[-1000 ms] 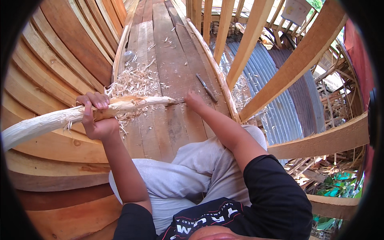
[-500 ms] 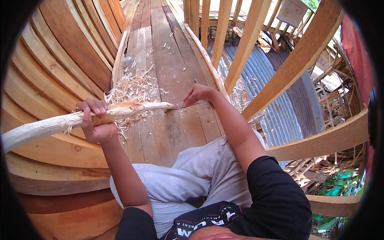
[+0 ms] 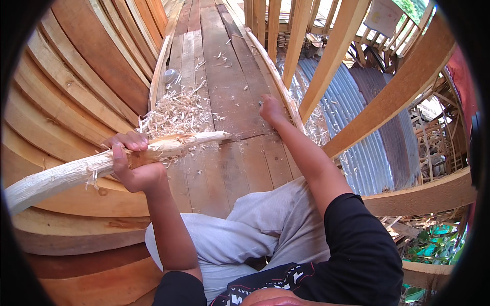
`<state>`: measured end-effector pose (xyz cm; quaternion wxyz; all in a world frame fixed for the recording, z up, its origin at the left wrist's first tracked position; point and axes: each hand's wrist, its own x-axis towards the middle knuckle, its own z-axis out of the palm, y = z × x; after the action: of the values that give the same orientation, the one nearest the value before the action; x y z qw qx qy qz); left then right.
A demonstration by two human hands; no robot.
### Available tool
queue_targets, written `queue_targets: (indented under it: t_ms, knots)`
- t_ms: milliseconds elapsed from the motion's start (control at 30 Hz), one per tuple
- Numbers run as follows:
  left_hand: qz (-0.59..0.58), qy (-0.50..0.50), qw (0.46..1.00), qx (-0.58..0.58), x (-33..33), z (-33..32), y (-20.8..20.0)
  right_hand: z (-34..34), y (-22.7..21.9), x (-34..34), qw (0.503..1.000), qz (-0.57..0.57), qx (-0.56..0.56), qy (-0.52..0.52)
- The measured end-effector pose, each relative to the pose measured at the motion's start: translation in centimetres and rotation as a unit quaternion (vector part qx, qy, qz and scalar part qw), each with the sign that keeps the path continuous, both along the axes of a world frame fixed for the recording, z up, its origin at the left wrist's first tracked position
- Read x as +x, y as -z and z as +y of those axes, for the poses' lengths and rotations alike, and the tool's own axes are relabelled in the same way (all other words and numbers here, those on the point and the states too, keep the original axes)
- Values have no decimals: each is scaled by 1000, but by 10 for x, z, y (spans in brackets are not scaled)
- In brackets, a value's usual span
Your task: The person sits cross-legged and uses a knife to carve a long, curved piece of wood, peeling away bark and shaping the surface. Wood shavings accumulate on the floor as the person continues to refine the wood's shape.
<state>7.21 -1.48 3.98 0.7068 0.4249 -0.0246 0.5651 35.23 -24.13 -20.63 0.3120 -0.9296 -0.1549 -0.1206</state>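
Note:
A long, pale, peeled wooden pole [image 3: 61, 178] comes in from the left edge and ends in a tapered tip over the floorboards. My left hand [image 3: 133, 168] is closed around it, a little back from the tip, thumb and fingers on either side. Rough fibres hang from its underside, and a brownish patch shows just past my grip. To the right of the tip, apart from the pole, my right hand [image 3: 273, 109] is closed above the boards. A small shiny bit pokes out by its fingers; the rest is hidden in the fist.
Curly wood shavings [image 3: 178, 112] heap on the plank floor [image 3: 224, 76] beyond the pole. A small clear cup-like thing [image 3: 170, 76] stands near the left plank wall [image 3: 76, 76]. On the right, wooden railing slats [image 3: 329, 56] stand above a lower corrugated metal roof [image 3: 357, 137].
My right hand has moved away from the pole's tip, forward and to the right, and its fingers look more closed. The left hand keeps its hold. The whole view has shifted slightly.

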Motion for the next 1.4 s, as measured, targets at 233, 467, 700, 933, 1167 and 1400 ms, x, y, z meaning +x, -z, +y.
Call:
queue_targets:
  t_ms: [233,467,700,933,1167,1400]
  knots:
    - [-10,27,1000,-5,6,4,-1,37,30,75,993,3,-74,-95]
    - [-34,69,996,38,12,7,-6,84,50,118,977,30,-186,-95]
    - [-16,61,997,36,20,2,-8,86,48,125,875,-219,-344,-261]
    - [-32,74,996,32,17,7,-5,33,-35,129,871,-223,-360,247]
    - [-41,80,995,31,15,12,-1,14,-60,39,885,321,-335,24]
    - [-29,39,999,18,12,2,-4,-11,-21,3,860,288,-422,-4]
